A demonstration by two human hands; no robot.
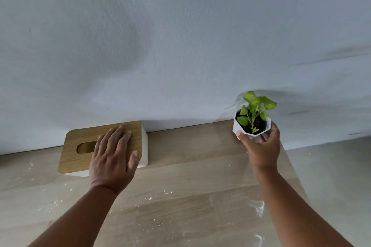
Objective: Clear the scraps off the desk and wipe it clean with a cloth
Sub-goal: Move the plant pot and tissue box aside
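Item one, far left: pale crumbs [52, 205], the scraps, which I see scattered over the wooden desk [190, 202] from the left edge across the near middle, with more specks by the far right side

Item two, left of centre, far side: a white tissue box [145, 147] with a wooden lid [80, 136] and an oval slot, standing on the desk just beside the pale wall [180, 36]

Item three: my left hand [112, 158], laid flat on the lid's right half, fingers straight and slightly spread, thumb out along the lid's near right corner, gripping nothing

Item four, centre: bare desk boards with a glossy sheen and crumb clusters [158, 194] between the two forearms

Item five, right, far side: a small white faceted pot [239, 126] holding dark soil and a green leafy plant [255, 106], upright, near the wall; I cannot tell whether its base touches the desk

Item six: my right hand [263, 148], fingers curled round the pot from the near side, thumb on its left face, fingertips on its right

Item seven, far right: a lighter surface beyond the desk's edge
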